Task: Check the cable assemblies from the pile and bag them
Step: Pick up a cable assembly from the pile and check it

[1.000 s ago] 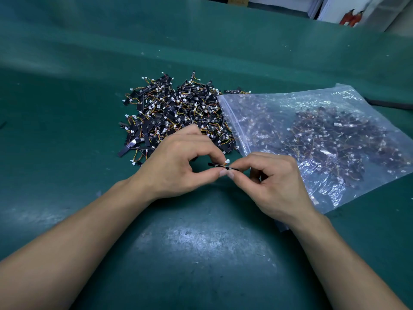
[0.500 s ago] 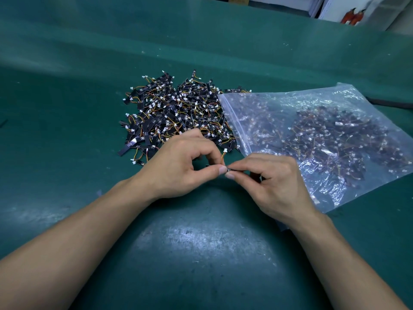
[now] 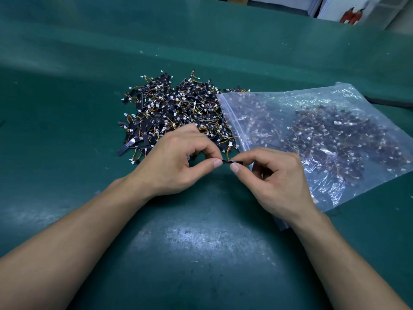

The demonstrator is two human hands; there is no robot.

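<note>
Left hand (image 3: pixel 176 162) and right hand (image 3: pixel 272 182) each pinch an end of one cable assembly (image 3: pixel 232 161), its black strip lying crosswise between them. The zip bag (image 3: pixel 324 139) lies just beside the right hand, nearer it; the pile (image 3: pixel 174 113) sits beyond the left, mid-table.

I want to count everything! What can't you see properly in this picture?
Head view:
Small black cable assembly with orange wires: partly covered by left hand and right hand; markings too small.
Clear plastic zip bag: near edge under right hand; glare blurs contents.
Pile of black cable assemblies: near edge behind left hand.
</note>
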